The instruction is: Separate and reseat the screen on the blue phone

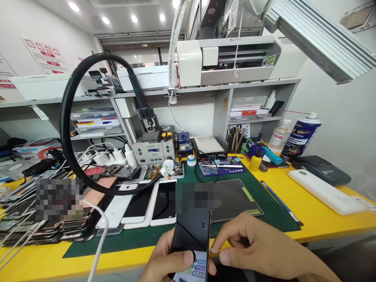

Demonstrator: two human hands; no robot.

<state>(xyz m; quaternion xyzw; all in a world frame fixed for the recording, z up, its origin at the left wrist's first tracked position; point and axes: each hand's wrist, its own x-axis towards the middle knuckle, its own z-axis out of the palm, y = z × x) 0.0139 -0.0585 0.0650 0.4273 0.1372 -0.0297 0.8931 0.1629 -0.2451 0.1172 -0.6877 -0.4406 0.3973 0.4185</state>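
I have the phone (190, 231) low and central in the head view, raised in front of the near edge of the yellow tabletop (132, 256), its lower screen showing coloured buttons with Chinese characters too small for me to read. A pixelated patch covers its top end. My left hand (164, 262) has its grip closed around it, thumb laid over the screen, fingertips coming round the far edge; the bottom of the hand is cut off. My right hand (252, 243) reaches in from the right, its grip partly open, thumb and index finger curled just apart beside the phone, holding nothing I can make out. Beyond, on the green mat (282, 223), I see a perforated black pad (235, 199), a brush (280, 201) and a row of phones lying flat, the nearest a black-screened handset (164, 201). The purple sheet (235, 169) carries white Chinese characters I cannot read surely. The blue spray can (301, 137) has lettering too small for me, and red-printed posters (44, 55) hang on the left wall. Another pixelated patch hides part of the phone stack (79, 225); the lamp (320, 35) runs out of frame.
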